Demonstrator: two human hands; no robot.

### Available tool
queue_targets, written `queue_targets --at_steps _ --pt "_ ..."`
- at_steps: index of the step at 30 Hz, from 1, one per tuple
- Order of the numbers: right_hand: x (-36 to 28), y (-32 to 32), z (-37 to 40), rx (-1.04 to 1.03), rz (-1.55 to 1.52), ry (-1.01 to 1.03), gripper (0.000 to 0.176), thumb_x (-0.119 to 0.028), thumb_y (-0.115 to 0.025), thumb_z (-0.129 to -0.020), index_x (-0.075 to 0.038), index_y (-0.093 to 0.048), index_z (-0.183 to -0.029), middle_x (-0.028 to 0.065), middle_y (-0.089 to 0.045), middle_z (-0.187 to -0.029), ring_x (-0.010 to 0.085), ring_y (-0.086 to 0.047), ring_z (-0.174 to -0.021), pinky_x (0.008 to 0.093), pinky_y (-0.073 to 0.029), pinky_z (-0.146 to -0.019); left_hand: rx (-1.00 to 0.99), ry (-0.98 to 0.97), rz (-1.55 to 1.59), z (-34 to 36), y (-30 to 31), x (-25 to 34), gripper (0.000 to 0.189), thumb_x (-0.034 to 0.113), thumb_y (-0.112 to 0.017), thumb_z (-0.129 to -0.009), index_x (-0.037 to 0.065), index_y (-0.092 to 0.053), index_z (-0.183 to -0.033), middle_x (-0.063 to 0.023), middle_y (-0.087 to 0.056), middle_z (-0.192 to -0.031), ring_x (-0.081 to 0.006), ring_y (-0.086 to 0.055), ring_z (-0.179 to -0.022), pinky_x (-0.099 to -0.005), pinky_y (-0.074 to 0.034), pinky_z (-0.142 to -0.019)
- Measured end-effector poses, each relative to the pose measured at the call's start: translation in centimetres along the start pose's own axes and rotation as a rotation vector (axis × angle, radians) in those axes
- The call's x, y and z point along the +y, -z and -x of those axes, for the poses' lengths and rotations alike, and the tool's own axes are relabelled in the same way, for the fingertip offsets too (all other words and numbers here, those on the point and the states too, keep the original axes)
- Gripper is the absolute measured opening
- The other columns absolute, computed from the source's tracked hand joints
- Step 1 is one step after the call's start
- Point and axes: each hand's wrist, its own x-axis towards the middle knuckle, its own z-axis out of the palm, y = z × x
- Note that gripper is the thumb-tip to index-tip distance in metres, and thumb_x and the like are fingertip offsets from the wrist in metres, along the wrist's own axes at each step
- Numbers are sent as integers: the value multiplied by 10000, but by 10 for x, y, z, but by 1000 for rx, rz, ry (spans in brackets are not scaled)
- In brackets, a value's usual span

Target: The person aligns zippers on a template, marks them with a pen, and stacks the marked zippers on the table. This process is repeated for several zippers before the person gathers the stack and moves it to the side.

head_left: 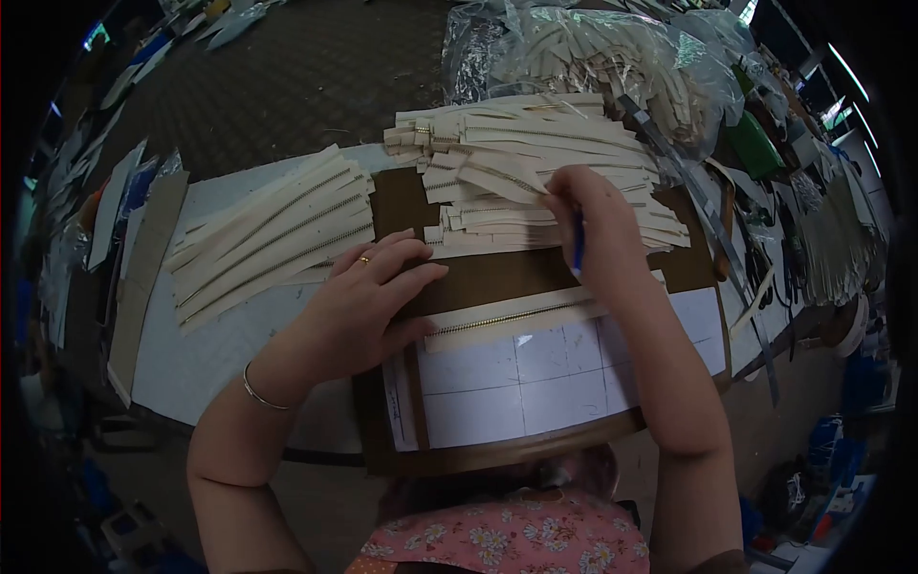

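Where the gridded paper [516, 383] ends on the board [497, 277], a cream zipper [516, 319] with brass teeth lies flat, crosswise. The left hand [368, 297] lies spread, palm down, thumb at its left end. The right hand [588, 220], curled round a blue pen [578, 244], meets the pile [516, 163] beyond.

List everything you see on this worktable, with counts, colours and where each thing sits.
zipper strip: one, cream, on the board by the left hand
left stack of zipper strips: many, cream, table's left
far stack of zipper strips: many, cream, beyond the board
board: one, brown, table centre
gridded sheet: one, white, board's near half
bag: one, clear, behind far stack
pen: one, blue, in right hand
table: one, white
left hand: flat on board
right hand: gripping pen
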Motion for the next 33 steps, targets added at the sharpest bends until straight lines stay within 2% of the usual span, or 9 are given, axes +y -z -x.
queue_targets --at_steps 1,3,5,6,8,11,16,19,33 --pt "-22 16 6 -69 -82 -165 165 -103 -743 -837 -70 -621 -943 100 -644 -848 317 -626 -806 419 -492 -743 -7 -8 7 1 -1 -1 487 232 -693 -909 83 -559 -1353 -138 -510 -1404 -343 -423 -1409 -466 -318 -1163" --pt "-47 40 31 -120 -121 36 156 -93 -732 -848 -70 -624 -958 99 -644 -854 311 -625 -798 410 -490 -749 -9 15 29 2 -1 -3 485 231 -676 -922 84 -549 -1366 -141 -508 -1405 -344 -410 -1417 -464 -300 -1171" --pt "-69 60 56 -327 -83 104 154 -90 -717 -852 -83 -638 -984 97 -655 -869 308 -637 -816 404 -488 -774 -16 28 46 2 -1 -3 483 231 -660 -935 84 -539 -1380 -144 -506 -1407 -345 -398 -1426 -461 -281 -1180" --pt "-70 63 66 -331 -88 106 154 -90 -717 -852 -83 -638 -984 97 -655 -869 308 -637 -816 404 -488 -774 -25 34 80 2 0 -3 489 227 -653 -940 93 -530 -1394 -145 -493 -1419 -349 -380 -1435 -462 -265 -1186" --pt "-67 65 83 -601 -85 54 163 -104 -711 -851 -90 -641 -998 91 -658 -868 304 -638 -810 403 -476 -781 -39 41 116 2 -3 0 494 224 -646 -945 102 -522 -1408 -146 -480 -1432 -353 -362 -1445 -463 -249 -1192" --pt "-57 60 98 -562 -80 -18 178 -112 -705 -851 -93 -640 -1016 87 -661 -869 307 -634 -790 403 -466 -775 -15 37 60 4 -10 6 484 344 -632 -968 119 -528 -1385 -128 -453 -1454 -351 -315 -1473 -529 -240 -1165" --pt "-63 58 98 -552 -81 -5 194 -107 -703 -851 -97 -633 -1031 85 -646 -852 310 -626 -761 406 -462 -764 -131 -7 67 7 -4 14 833 589 -720 -832 179 -430 -1496 -173 -281 -1586 -431 -110 -1531 -649 -109 -1172" --pt "-62 57 98 -562 -87 0 200 -107 -704 -849 -98 -633 -1035 85 -638 -844 310 -627 -761 408 -462 -764 -183 5 1 6 0 19 936 640 -758 -761 210 -409 -1516 -185 -253 -1596 -451 -71 -1532 -663 -57 -1179" --pt "-48 73 104 -470 -38 -34 276 -238 -775 -826 -86 -661 -1025 81 -670 -853 290 -640 -783 385 -449 -764 -242 44 -30 10 0 26 911 603 -771 -767 219 -413 -1512 -184 -247 -1593 -446 -44 -1536 -673 -43 -1183"
